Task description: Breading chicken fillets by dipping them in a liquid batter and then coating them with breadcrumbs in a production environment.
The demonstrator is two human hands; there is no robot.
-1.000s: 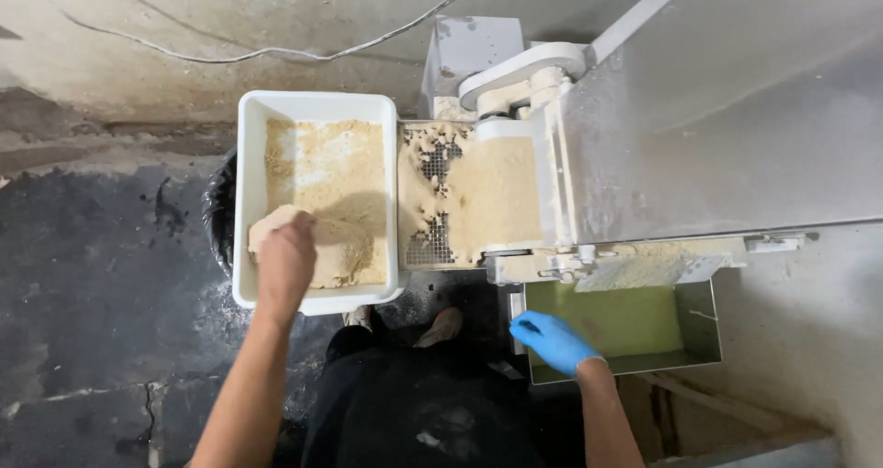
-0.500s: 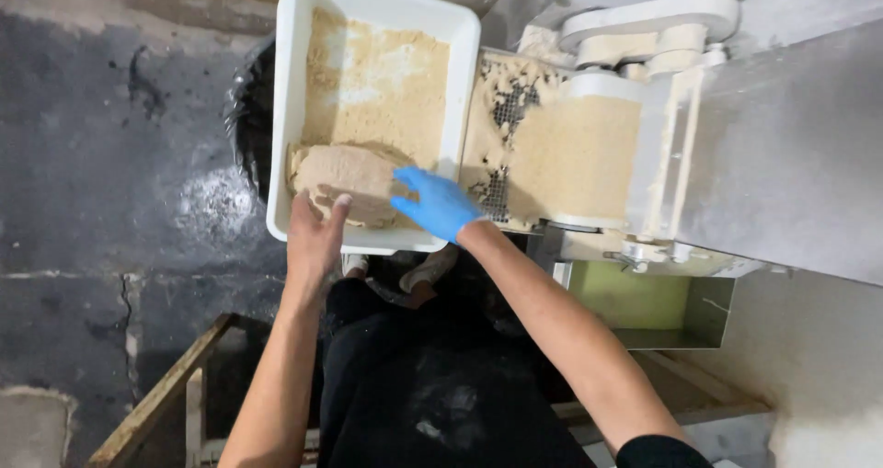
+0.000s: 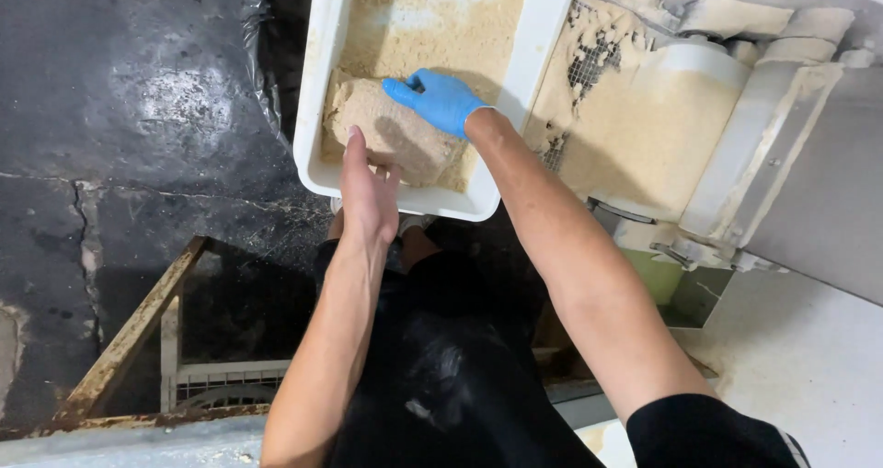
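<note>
Right hand [image 3: 440,100], in a blue glove, lay spread flat over the top of a tan, crumbly lump [image 3: 395,139], fingers curled onto its far side. Left hand [image 3: 368,197], bare, was open w/ fingers straight, pressed against the lump's near side at the tub's front rim. Lump sat in the near end of a white rectangular tub [image 3: 317,109], on a layer of pale crumbs. Just right of the tub stood a machine [image 3: 727,109] w/ a crumb-caked mesh panel [image 3: 589,73] and a white roller housing; a steel chute ran off to the right. Black plastic sheeting [image 3: 262,54] hung at the tub's left edge. Below-left, over dark wet concrete floor [image 3: 120,119], a rusty metal frame [image 3: 129,339] and a white grid crate [image 3: 221,385] were well apart from both hands.
</note>
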